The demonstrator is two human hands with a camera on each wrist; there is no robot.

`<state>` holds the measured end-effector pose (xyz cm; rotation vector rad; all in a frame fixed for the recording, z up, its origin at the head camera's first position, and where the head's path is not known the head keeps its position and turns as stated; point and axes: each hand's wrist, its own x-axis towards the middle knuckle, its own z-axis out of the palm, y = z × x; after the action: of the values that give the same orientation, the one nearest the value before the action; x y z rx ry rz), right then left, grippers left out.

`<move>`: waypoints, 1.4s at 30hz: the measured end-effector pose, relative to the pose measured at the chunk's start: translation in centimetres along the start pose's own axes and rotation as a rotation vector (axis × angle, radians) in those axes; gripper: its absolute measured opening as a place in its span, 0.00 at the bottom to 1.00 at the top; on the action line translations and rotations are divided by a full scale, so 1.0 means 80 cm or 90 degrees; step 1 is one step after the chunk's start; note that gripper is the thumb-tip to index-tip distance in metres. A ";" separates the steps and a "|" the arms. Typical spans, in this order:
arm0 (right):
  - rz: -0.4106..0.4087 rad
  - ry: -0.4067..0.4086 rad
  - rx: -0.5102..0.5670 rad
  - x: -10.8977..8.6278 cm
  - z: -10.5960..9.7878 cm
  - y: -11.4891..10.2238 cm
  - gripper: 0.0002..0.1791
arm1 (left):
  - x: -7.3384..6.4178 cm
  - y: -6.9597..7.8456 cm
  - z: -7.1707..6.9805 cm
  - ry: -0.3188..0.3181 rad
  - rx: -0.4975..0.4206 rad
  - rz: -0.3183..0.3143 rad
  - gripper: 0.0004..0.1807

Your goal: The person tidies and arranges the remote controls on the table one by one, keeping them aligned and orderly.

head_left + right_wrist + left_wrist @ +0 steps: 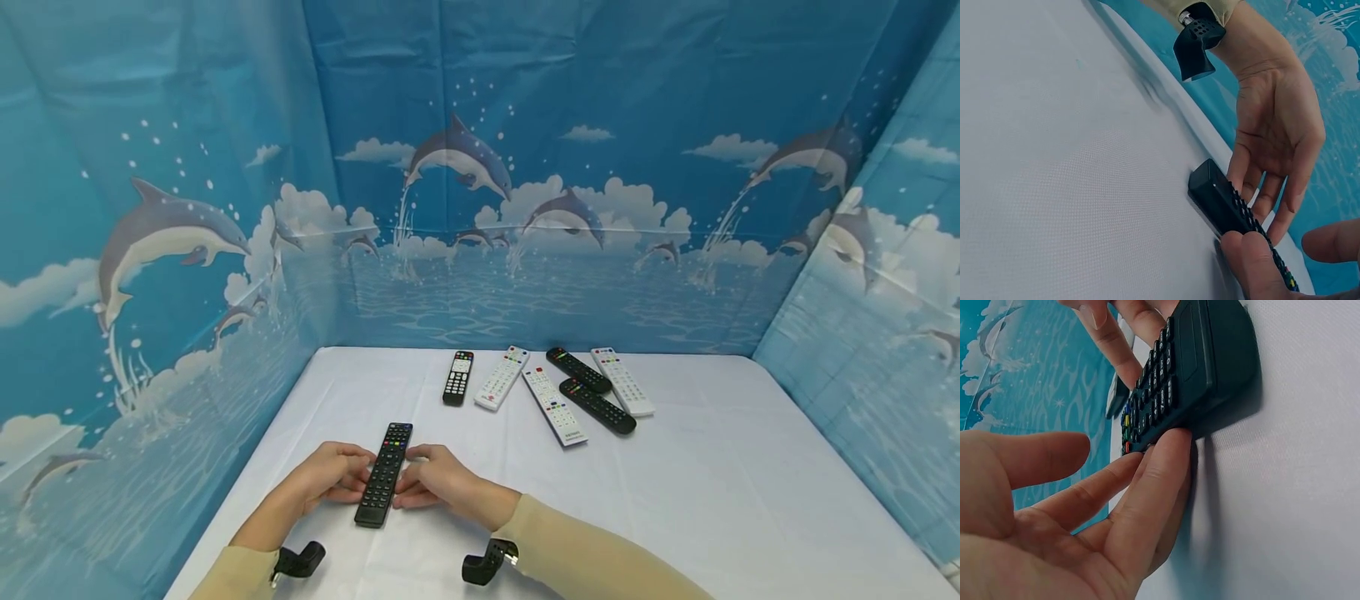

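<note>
Both hands touch a black remote, its underside hidden.

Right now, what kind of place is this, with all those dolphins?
Probably an indoor booth set up for handling things, not the real sea: creased dolphin curtains surround a white table, and remotes lie on it.
</note>
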<state>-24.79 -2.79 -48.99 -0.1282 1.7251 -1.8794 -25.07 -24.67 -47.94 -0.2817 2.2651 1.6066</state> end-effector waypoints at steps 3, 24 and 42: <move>-0.001 -0.004 0.005 -0.002 0.000 0.000 0.35 | -0.001 0.001 0.000 0.005 0.003 -0.005 0.16; -0.021 0.021 0.021 -0.007 0.012 0.005 0.36 | -0.007 0.007 0.003 0.002 -0.003 0.003 0.19; -0.014 0.036 0.040 -0.009 0.019 0.005 0.34 | -0.009 0.000 0.006 0.007 -0.008 0.023 0.20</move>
<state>-23.41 -3.83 -48.89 -0.0710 1.7066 -1.9687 -24.36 -24.25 -47.78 -0.2541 2.2815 1.6407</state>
